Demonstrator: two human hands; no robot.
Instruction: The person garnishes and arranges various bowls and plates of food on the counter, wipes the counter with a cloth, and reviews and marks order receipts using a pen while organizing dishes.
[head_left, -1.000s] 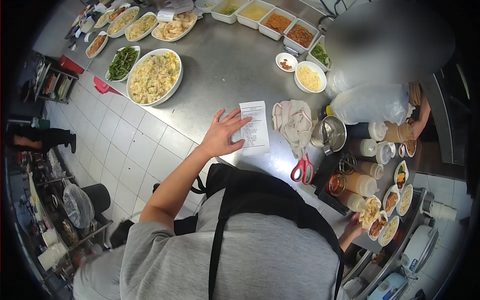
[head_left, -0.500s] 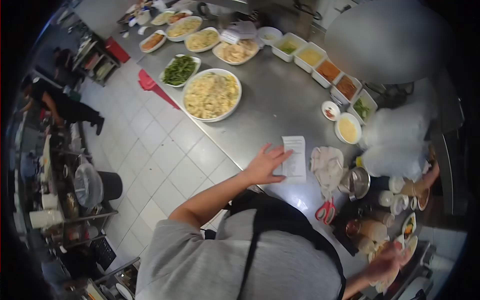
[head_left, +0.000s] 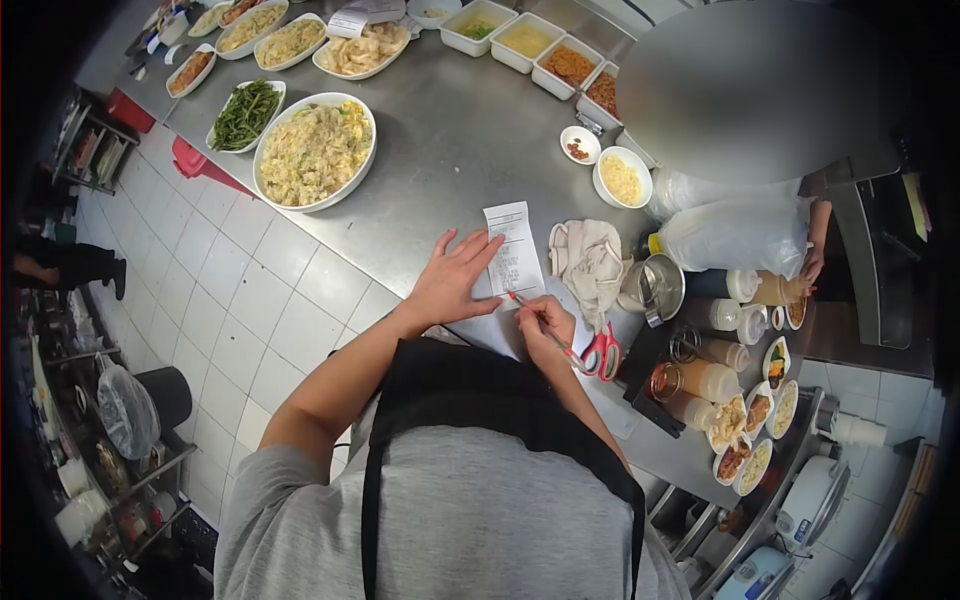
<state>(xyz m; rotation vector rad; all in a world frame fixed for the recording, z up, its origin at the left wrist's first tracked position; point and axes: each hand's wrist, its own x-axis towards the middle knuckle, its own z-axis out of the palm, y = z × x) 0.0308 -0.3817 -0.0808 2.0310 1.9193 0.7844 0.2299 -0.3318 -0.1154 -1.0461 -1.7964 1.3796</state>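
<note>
A printed paper receipt (head_left: 518, 248) lies on the steel counter in front of me. My left hand (head_left: 455, 278) rests on its left edge, fingers spread, holding nothing. In my right hand (head_left: 546, 335) is a red pen (head_left: 517, 298), gripped between the fingers with its tip at the lower part of the receipt. Just right of the receipt lies a crumpled whitish cloth (head_left: 588, 262). Red-handled scissors (head_left: 603, 354) are close beside my right hand, their blades partly hidden by the cloth.
A large bowl of fried rice (head_left: 315, 150) and a plate of green vegetables (head_left: 245, 115) stand at the left. Ingredient tubs (head_left: 525, 42) line the back. Sauce bottles (head_left: 705, 380) and small filled dishes (head_left: 755, 410) are at right. Another person's arm (head_left: 817, 240) shows beyond them.
My right hand has come from the small dishes at the lower right to the receipt and now holds the pen over it. My left hand stays on the receipt. The view has shifted.
</note>
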